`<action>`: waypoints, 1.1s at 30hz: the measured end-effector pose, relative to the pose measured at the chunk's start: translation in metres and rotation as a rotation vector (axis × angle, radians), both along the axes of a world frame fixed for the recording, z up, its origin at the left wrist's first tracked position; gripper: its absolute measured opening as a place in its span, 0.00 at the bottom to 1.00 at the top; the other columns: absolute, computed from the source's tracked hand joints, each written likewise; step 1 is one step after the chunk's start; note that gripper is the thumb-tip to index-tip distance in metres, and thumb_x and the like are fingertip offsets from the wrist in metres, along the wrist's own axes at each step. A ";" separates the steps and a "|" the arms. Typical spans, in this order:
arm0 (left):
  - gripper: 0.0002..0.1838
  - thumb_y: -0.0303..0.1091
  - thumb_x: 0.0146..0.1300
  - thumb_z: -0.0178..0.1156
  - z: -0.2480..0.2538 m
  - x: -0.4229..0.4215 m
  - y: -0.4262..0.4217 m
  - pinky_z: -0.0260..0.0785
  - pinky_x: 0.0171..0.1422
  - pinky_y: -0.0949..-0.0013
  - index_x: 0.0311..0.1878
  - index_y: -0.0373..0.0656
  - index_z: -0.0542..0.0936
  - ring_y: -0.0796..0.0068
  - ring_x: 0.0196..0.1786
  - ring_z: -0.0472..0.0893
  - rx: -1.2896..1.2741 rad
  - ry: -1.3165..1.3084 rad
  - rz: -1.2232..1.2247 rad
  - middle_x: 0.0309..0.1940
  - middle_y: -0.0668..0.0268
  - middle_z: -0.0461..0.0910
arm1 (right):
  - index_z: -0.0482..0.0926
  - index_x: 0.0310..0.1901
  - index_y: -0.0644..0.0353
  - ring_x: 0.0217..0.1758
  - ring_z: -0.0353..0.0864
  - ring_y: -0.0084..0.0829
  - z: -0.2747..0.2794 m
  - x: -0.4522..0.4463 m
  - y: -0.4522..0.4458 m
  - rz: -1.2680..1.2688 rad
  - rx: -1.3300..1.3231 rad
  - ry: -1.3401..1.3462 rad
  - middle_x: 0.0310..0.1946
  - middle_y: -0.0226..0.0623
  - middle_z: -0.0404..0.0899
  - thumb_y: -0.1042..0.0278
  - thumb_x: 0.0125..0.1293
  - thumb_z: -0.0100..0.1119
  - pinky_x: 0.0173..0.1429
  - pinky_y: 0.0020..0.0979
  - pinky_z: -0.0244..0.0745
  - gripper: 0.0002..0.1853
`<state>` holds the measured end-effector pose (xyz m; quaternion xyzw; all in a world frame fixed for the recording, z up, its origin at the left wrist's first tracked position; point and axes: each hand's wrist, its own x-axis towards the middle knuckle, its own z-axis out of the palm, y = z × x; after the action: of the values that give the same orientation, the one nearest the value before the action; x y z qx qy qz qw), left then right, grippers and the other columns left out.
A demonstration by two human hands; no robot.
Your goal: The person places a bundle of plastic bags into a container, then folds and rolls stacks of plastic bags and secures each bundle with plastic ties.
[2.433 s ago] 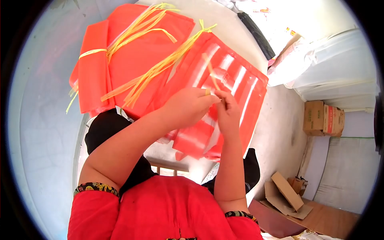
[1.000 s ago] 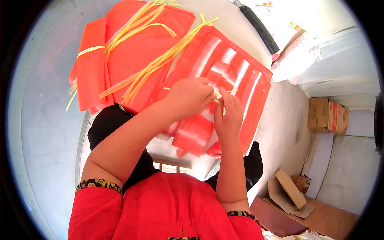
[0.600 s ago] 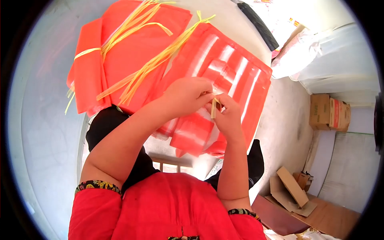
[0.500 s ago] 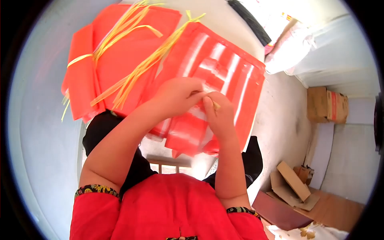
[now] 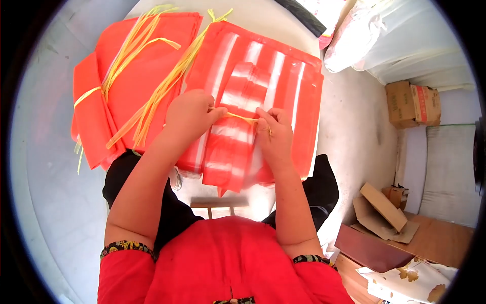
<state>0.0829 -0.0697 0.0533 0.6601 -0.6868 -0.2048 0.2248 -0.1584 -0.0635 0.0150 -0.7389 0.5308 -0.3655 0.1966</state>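
Note:
A yellow plastic strip (image 5: 237, 117) runs across the middle of a folded bundle of red-and-white striped plastic bags (image 5: 230, 144). My left hand (image 5: 190, 115) pinches the strip at the bundle's left side. At the right side, my right hand (image 5: 276, 136) is closed on the other part of the strip, and a short end sticks out below its fingers. Whether the strip is knotted cannot be made out. Beneath the bundle lies a flat stack of similar striped bags (image 5: 298, 101).
To the left is a plain red stack (image 5: 144, 66), with a red folded bundle (image 5: 93, 114) bound by a yellow band. Loose yellow strips (image 5: 164, 93) lie between the stacks. A black roll (image 5: 302, 15) rests at the far edge. Cardboard boxes (image 5: 412, 104) stand at the right.
My hands were close together over the bundle; now they are apart, with the yellow strip stretched between them across it. The whole view has shifted slightly.

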 end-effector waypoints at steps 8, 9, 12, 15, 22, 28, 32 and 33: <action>0.21 0.45 0.66 0.70 -0.014 -0.004 -0.003 0.71 0.39 0.52 0.25 0.38 0.80 0.55 0.35 0.81 -0.074 -0.136 -0.062 0.28 0.57 0.78 | 0.89 0.49 0.63 0.46 0.81 0.39 0.008 -0.006 0.002 0.018 -0.070 0.086 0.44 0.40 0.80 0.67 0.75 0.63 0.49 0.37 0.77 0.11; 0.21 0.45 0.67 0.69 -0.015 -0.004 -0.002 0.71 0.39 0.51 0.26 0.38 0.80 0.55 0.35 0.81 -0.076 -0.129 -0.064 0.28 0.57 0.78 | 0.89 0.47 0.63 0.45 0.82 0.41 0.013 -0.005 0.003 0.022 -0.070 0.089 0.43 0.42 0.81 0.66 0.74 0.63 0.48 0.39 0.78 0.10; 0.19 0.46 0.67 0.68 -0.008 -0.006 -0.003 0.75 0.43 0.50 0.30 0.39 0.86 0.53 0.38 0.84 -0.040 -0.205 -0.086 0.30 0.56 0.82 | 0.88 0.44 0.64 0.44 0.84 0.42 0.017 0.003 -0.002 0.025 0.008 -0.068 0.42 0.42 0.83 0.64 0.74 0.63 0.47 0.40 0.78 0.11; 0.19 0.45 0.68 0.67 -0.004 -0.010 -0.002 0.74 0.41 0.51 0.28 0.39 0.85 0.54 0.37 0.83 -0.001 -0.182 -0.097 0.29 0.57 0.81 | 0.87 0.41 0.66 0.42 0.85 0.37 0.021 0.020 0.000 0.006 0.188 -0.424 0.44 0.41 0.86 0.63 0.76 0.62 0.45 0.37 0.77 0.13; 0.17 0.43 0.68 0.68 -0.006 -0.007 -0.003 0.73 0.40 0.51 0.29 0.39 0.85 0.54 0.37 0.83 -0.043 -0.175 -0.128 0.29 0.57 0.81 | 0.85 0.34 0.66 0.31 0.73 0.17 0.026 0.034 -0.016 0.116 0.570 -0.579 0.27 0.28 0.80 0.57 0.83 0.53 0.38 0.24 0.69 0.23; 0.16 0.37 0.68 0.69 -0.005 0.007 -0.003 0.69 0.36 0.59 0.29 0.34 0.80 0.67 0.30 0.79 0.031 0.239 -0.090 0.24 0.61 0.76 | 0.80 0.33 0.65 0.33 0.74 0.23 0.021 0.035 -0.019 0.076 0.587 -0.468 0.27 0.31 0.77 0.57 0.81 0.54 0.40 0.30 0.71 0.21; 0.19 0.35 0.72 0.67 -0.005 0.009 -0.003 0.61 0.34 0.67 0.27 0.36 0.74 0.81 0.29 0.68 0.172 0.643 -0.174 0.24 0.71 0.67 | 0.80 0.39 0.65 0.38 0.80 0.34 0.024 0.041 -0.010 0.144 0.449 -0.354 0.34 0.39 0.80 0.62 0.76 0.61 0.44 0.38 0.75 0.13; 0.20 0.36 0.74 0.67 -0.006 0.009 -0.002 0.59 0.34 0.69 0.27 0.37 0.72 0.83 0.30 0.65 0.183 0.715 -0.218 0.25 0.74 0.64 | 0.81 0.40 0.65 0.40 0.82 0.36 0.026 0.044 -0.007 0.174 0.415 -0.327 0.36 0.39 0.81 0.63 0.75 0.63 0.45 0.38 0.76 0.12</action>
<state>0.0920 -0.0714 0.0469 0.4876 -0.6102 -0.5051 0.3672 -0.1149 -0.0709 0.0411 -0.6568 0.4901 -0.3451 0.4575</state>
